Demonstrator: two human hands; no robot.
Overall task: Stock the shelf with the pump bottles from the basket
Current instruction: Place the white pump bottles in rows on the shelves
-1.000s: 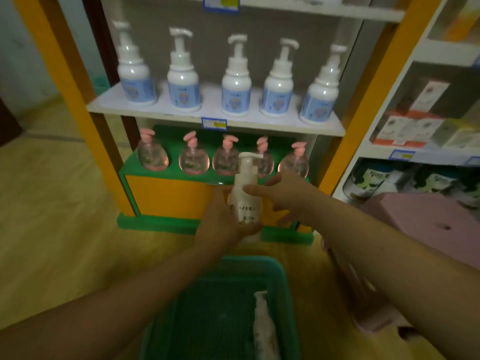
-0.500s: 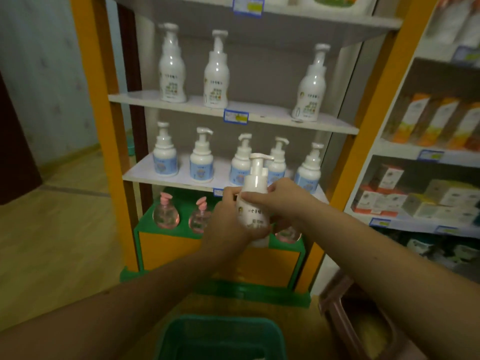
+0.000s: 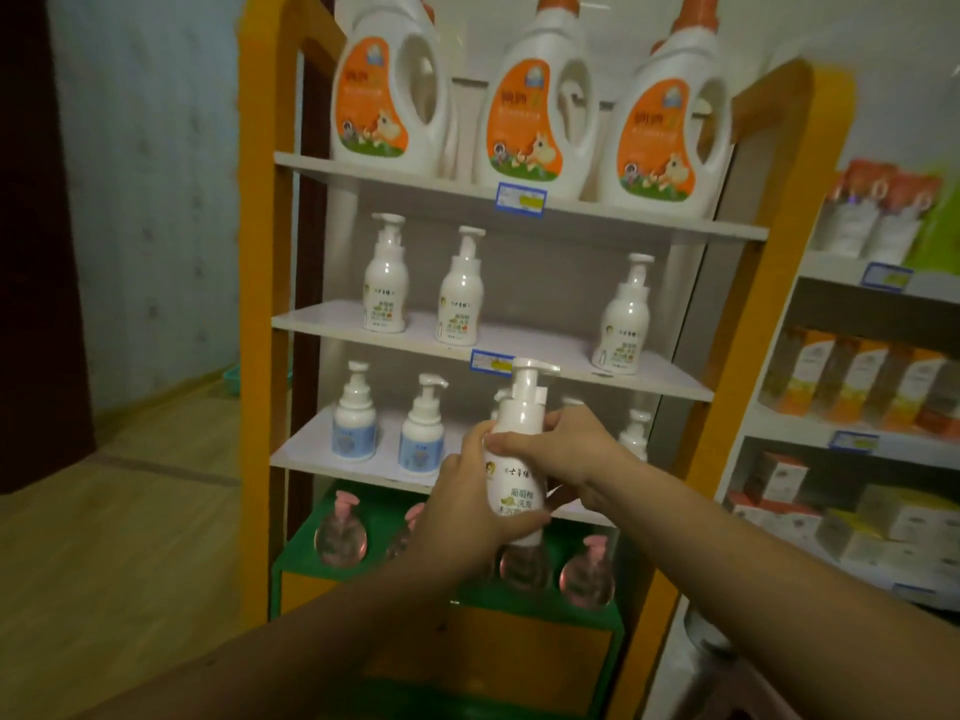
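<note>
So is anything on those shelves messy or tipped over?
Nothing is tipped or spilled. The one odd spot is a gap on the second shelf: two white pump bottles stand at its left and one at its right. The held bottle, gripped by the left hand and right hand, carries a similar label.
</note>
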